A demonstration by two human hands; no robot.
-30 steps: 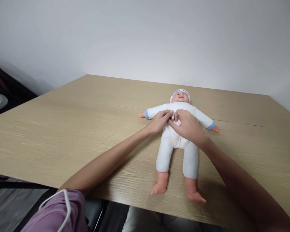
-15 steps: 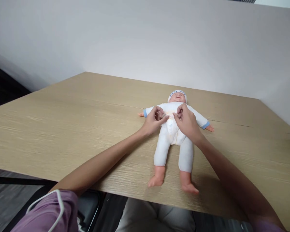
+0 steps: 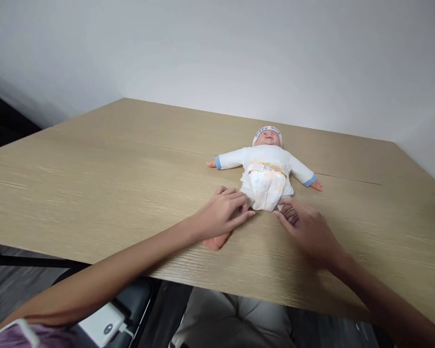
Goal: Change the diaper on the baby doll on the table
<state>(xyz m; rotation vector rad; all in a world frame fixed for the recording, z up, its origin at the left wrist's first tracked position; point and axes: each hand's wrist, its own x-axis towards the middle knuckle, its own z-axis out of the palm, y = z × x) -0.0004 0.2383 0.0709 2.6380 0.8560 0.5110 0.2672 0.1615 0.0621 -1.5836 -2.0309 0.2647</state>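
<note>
A baby doll (image 3: 266, 153) in a white top with blue cuffs and a printed headband lies on its back on the table. A white diaper (image 3: 268, 186) with a coloured, printed waistband is around its hips. At the diaper's left leg edge, my left hand (image 3: 230, 208) is closed, its curled fingers and thumb on the material. My right hand (image 3: 302, 224) pinches the opposite leg edge between thumb and fingers. Both hands cover most of the doll's legs; one foot (image 3: 217, 241) shows below my left wrist.
The wooden table (image 3: 112, 179) has a seam across it and meets a plain pale wall (image 3: 203, 53). Below its near edge, a white power bank (image 3: 101, 324) with a plugged-in cable lies on a dark chair seat (image 3: 136, 299).
Both hands have moved down from the diaper's waist to its leg edges. The waistband now shows fully. The doll's legs have shifted and are mostly hidden.
</note>
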